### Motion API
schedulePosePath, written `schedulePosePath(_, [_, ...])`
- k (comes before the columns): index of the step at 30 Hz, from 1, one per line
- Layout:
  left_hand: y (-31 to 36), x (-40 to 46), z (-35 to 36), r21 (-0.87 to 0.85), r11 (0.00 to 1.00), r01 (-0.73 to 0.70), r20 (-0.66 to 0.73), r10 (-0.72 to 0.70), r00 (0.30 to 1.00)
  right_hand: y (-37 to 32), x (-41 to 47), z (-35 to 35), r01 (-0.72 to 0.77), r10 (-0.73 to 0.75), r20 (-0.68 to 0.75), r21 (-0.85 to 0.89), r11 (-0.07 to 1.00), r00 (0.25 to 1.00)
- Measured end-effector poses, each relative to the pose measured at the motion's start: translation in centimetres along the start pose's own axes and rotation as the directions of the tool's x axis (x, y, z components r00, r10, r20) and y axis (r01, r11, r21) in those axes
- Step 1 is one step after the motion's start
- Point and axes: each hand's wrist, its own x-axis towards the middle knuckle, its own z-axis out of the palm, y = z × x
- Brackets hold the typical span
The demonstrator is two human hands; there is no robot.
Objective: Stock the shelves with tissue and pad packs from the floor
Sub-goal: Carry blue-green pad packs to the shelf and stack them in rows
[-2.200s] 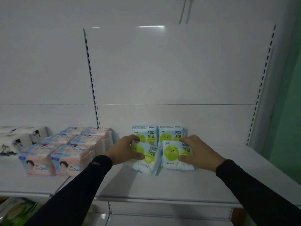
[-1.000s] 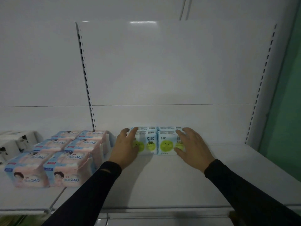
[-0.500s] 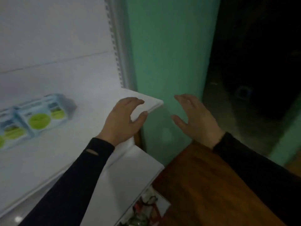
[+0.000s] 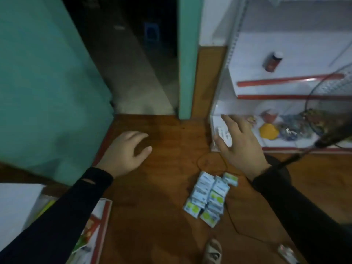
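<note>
Left hand (image 4: 125, 153) out over the brown wooden floor (image 4: 152, 206), palm down, fingers loosely bent, holding nothing. Right hand (image 4: 241, 147) likewise out in front, fingers spread and fairly straight, empty, near the corner of a white shelf unit (image 4: 285, 84) on the right. Black sleeves on both arms. Down on the floor, below and between the hands, nearer the right one: a heap of small white-and-blue packs (image 4: 208, 197) with green round marks, laid in two rough rows touching one another, one pack lying a little apart at the upper right of the heap. A thin dark cable (image 4: 234, 223) trailing across the floor beside the packs. On the right shelf unit, red edge strips, a dark bottle (image 4: 272, 61) with a pale cap standing on an upper board, and a blurred jumble of coloured items, one yellow, on the lowest board. Green wall (image 4: 47, 73) on the left, with a dark doorway beyond. At lower left, the edge of another white shelf (image 4: 17, 206) with red trim.
</note>
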Motion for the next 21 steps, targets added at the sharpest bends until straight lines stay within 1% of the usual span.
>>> schedulePosePath(2, [2.3,3.3,4.9,-0.006,1.0,-0.006,0.062,0.006,0.998,6.0,-2.2,1.0,-0.082,0.084,0.071,-0.031,0.996,0.994])
schedulePosePath(5, [4.8,7.7,12.3,0.01,0.999,-0.032,0.197,0.03,0.98,13.1,-5.8,4.0,-0.196,0.206,0.181,-0.071,0.978,0.962])
schedulePosePath(9, [5.9,12.4,23.2,0.034,0.995,-0.098,0.35,0.08,0.933,20.1,-10.7,11.0,-0.338,0.346,0.345,-0.084,0.937,0.873])
schedulePosePath(13, [4.3,16.2,37.7,0.0,0.988,-0.155,0.48,0.136,0.866,26.4,-17.0,22.0,-0.429,0.434,0.45,-0.12,0.895,0.78])
schedulePosePath(16, [1.1,17.4,50.9,-0.026,0.976,-0.218,0.591,0.191,0.784,31.5,-22.6,32.2,-0.516,0.514,0.515,-0.155,0.843,0.686])
schedulePosePath(19, [-2.8,17.1,63.7,0.005,0.961,-0.276,0.672,0.202,0.712,36.5,-28.1,42.3,-0.548,0.555,0.604,-0.222,0.807,0.572])
schedulePosePath(21, [-4.7,16.8,70.8,0.025,0.944,-0.33,0.696,0.22,0.684,39.6,-31.4,48.3,-0.525,0.546,0.634,-0.247,0.814,0.548])
